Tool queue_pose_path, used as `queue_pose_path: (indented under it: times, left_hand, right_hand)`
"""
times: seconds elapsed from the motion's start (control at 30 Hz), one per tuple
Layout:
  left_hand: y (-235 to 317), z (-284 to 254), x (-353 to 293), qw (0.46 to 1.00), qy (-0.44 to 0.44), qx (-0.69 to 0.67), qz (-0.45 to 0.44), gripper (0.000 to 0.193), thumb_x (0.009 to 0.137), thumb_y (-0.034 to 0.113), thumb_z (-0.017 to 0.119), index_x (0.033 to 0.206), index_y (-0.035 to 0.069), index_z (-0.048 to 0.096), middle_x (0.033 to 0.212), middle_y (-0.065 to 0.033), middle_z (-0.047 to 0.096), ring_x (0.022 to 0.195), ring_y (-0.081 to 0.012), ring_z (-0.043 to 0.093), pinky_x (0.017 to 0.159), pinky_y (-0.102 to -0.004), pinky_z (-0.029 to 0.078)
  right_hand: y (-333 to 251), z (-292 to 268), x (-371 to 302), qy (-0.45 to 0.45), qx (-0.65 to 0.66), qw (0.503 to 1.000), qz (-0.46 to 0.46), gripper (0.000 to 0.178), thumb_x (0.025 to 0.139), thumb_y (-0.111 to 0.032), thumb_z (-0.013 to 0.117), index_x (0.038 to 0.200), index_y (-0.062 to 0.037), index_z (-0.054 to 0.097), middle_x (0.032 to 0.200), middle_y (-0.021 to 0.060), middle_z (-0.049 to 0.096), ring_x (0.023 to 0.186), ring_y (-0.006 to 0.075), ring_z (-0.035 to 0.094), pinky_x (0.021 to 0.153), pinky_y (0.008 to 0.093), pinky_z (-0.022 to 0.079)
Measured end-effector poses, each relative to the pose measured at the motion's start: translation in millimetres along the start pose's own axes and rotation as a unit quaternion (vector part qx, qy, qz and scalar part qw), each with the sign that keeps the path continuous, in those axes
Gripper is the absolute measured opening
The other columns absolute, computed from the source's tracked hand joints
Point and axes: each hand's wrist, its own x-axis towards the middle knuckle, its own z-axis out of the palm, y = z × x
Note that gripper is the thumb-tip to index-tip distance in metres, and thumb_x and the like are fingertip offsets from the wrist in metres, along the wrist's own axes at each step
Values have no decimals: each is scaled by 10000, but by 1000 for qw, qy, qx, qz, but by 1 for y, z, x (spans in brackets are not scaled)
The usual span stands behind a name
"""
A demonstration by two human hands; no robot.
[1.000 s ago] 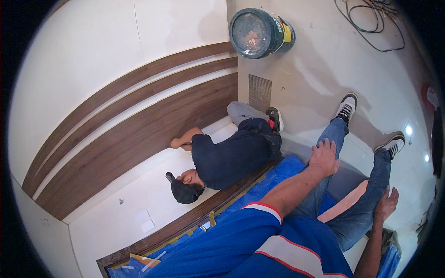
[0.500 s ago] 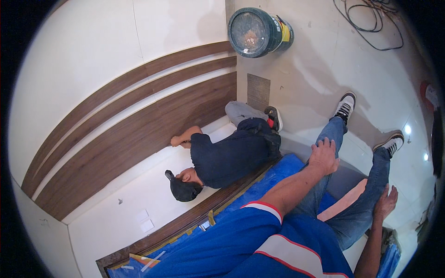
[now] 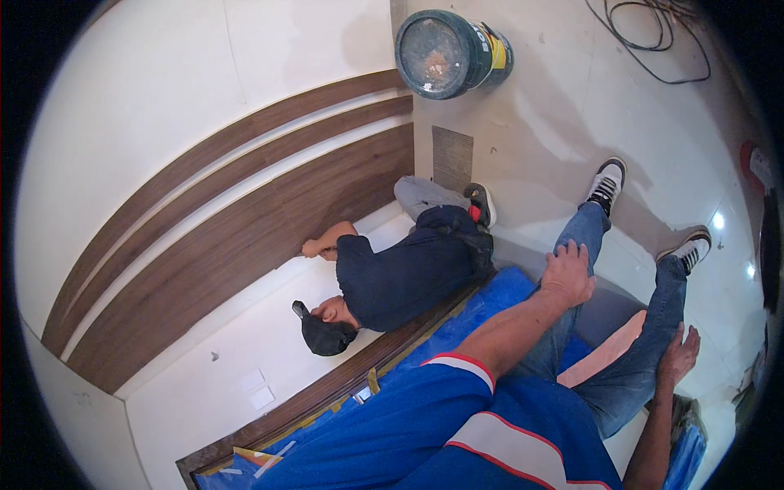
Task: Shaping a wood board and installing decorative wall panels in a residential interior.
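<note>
My left hand (image 3: 569,275) rests on my left knee, fingers spread over the blue jeans (image 3: 584,230), holding nothing. Along the outer side of my right leg lies my right hand (image 3: 679,357), palm against the jeans with its fingers stretched out. Between my legs shows a flat peach-coloured strip (image 3: 606,351), which neither hand touches. To the left a co-worker in a dark shirt (image 3: 404,265) and black cap (image 3: 325,333) crouches by the wall. That person's hands (image 3: 314,248) are at the lower edge of a brown wood panel (image 3: 245,257); what they hold, if anything, is too small to tell.
Blue plastic sheeting (image 3: 492,304) covers the surface beside me, its dark wood frame (image 3: 269,429) edged with yellow tape. A dark green bucket (image 3: 433,57) with a dusty lid stands ahead near the corner. Black cable (image 3: 665,77) lies coiled on the pale tiled floor (image 3: 555,122).
The whole view has shifted very slightly. Both my hands stay where they were on my legs, and the co-worker keeps the same crouch at the panel.
</note>
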Motion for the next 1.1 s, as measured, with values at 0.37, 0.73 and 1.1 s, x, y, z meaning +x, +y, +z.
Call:
queue_pose_path:
  times: [0.37,0.73,1.1]
  left_hand:
    - [0,-5,1,1000,2,-7,10,782,862,444,663,1459,-7,436,1437,-225,474,1258,-374,512,995,-547,445]
    - [-1,-6,-2,1000,2,-16,14,767,865,423,664,1455,-10,435,1423,-222,476,1257,-375,514,995,-552,442]
    - [-4,-1,-2,1000,-6,1,4,778,870,436,660,1466,-2,422,1422,-214,469,1255,-362,511,997,-543,445]
  right_hand:
    - [0,2,0,-8,8,1000,8,602,1036,-509,457,1324,4,589,1398,228,563,1350,403,476,1101,516,393]
    - [-3,-2,-1,-21,14,1000,16,614,1041,-511,446,1329,14,583,1410,232,551,1348,403,475,1106,514,390]
    - [-3,2,-3,-8,-1,1000,8,613,1037,-516,448,1325,5,594,1409,227,553,1343,395,480,1107,503,388]
